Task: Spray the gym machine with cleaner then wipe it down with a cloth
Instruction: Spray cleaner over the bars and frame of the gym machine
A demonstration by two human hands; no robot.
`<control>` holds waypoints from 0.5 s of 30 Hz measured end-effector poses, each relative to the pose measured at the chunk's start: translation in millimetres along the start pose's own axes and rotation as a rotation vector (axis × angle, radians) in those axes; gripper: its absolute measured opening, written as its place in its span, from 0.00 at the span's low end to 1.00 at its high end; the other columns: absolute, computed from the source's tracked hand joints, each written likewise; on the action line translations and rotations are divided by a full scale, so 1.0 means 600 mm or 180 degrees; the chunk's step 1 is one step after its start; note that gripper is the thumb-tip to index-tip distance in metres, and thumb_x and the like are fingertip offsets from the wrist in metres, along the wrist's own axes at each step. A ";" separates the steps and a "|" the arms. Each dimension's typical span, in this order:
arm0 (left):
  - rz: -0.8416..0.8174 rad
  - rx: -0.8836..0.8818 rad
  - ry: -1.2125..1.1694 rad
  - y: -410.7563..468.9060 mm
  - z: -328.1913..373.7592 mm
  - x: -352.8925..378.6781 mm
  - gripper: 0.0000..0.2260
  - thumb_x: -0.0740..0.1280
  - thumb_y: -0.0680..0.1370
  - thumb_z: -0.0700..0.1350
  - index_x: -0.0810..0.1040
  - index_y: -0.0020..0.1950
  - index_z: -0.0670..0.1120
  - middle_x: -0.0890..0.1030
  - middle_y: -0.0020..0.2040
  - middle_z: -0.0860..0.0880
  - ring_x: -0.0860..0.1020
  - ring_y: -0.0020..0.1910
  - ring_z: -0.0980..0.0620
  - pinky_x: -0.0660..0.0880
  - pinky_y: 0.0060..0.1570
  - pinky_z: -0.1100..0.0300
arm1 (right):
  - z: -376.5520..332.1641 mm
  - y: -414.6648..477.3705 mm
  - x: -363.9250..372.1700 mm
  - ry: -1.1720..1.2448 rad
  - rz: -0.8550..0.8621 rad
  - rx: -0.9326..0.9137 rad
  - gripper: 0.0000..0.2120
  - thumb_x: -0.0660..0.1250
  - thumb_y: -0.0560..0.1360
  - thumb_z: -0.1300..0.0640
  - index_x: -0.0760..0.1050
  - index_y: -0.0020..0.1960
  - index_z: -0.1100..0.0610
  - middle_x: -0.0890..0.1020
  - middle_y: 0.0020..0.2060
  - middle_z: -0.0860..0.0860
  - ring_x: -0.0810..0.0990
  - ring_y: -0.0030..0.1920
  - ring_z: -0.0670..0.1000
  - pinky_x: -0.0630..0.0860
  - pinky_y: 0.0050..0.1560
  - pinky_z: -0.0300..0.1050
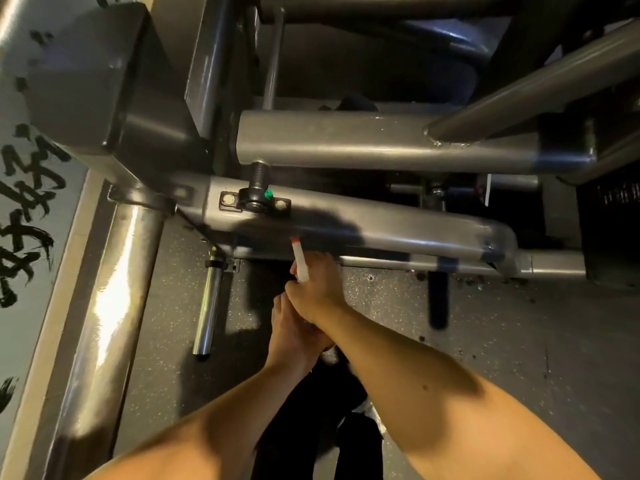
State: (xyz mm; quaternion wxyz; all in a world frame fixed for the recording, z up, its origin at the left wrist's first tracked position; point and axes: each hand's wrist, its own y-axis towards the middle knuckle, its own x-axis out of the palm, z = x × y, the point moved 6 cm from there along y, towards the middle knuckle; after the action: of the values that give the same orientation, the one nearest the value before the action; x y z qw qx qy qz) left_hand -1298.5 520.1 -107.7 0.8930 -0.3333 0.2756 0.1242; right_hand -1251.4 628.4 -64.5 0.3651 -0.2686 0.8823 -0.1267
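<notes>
A grey steel gym machine fills the upper view; its lower frame tube (398, 225) runs left to right just beyond my hands. My right hand (317, 285) is shut on a white spray bottle (300, 259), whose red-tipped nozzle points at that tube. Just below it, my left hand (294, 336) is closed around the lower part of the bottle, which the hands hide. A faint mist hangs near the black bolt and bracket (256, 194) on the tube. No cloth is visible.
A thick shiny upright post (110, 299) stands at left beside a wall with black brush lettering. A chrome peg (207, 306) juts out near the floor. Speckled rubber flooring (485, 323) lies under the machine, with dark debris at right. My dark trousers show at the bottom.
</notes>
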 end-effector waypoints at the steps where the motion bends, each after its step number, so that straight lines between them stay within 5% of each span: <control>1: -0.0114 0.0026 0.0081 0.000 0.000 0.011 0.42 0.71 0.61 0.65 0.61 0.72 0.60 0.65 0.63 0.59 0.70 0.65 0.55 0.75 0.68 0.51 | 0.011 -0.004 -0.003 0.0074 0.0010 0.0053 0.10 0.73 0.73 0.60 0.78 0.53 0.53 0.74 0.45 0.45 0.76 0.55 0.51 0.76 0.61 0.54; 5: -0.0490 0.0230 0.0489 -0.006 0.009 0.056 0.39 0.73 0.67 0.63 0.63 0.75 0.58 0.64 0.64 0.60 0.64 0.65 0.59 0.64 0.63 0.66 | 0.067 -0.021 -0.028 0.0154 0.0081 0.0387 0.18 0.72 0.73 0.59 0.76 0.62 0.52 0.76 0.55 0.46 0.74 0.62 0.52 0.74 0.66 0.55; 12: -0.0776 0.0545 0.0583 -0.022 0.064 0.147 0.42 0.78 0.67 0.58 0.60 0.76 0.55 0.63 0.65 0.60 0.65 0.68 0.56 0.63 0.62 0.64 | 0.177 -0.065 -0.091 0.0609 0.0713 0.1300 0.10 0.69 0.71 0.62 0.76 0.47 0.48 0.80 0.43 0.47 0.81 0.45 0.50 0.82 0.48 0.45; 15: -0.1120 0.0812 0.0770 -0.030 0.088 0.198 0.43 0.77 0.68 0.57 0.60 0.77 0.54 0.63 0.66 0.57 0.66 0.69 0.52 0.66 0.71 0.59 | 0.227 -0.077 -0.116 0.0256 0.0655 0.1308 0.19 0.64 0.68 0.58 0.76 0.59 0.50 0.80 0.46 0.49 0.78 0.49 0.55 0.80 0.52 0.55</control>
State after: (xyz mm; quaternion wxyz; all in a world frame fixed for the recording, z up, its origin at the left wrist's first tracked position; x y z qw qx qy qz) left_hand -1172.5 546.3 -133.6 0.8963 -0.2732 0.3317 -0.1097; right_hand -1095.9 626.0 -100.3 0.3876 -0.0920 0.8746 -0.2764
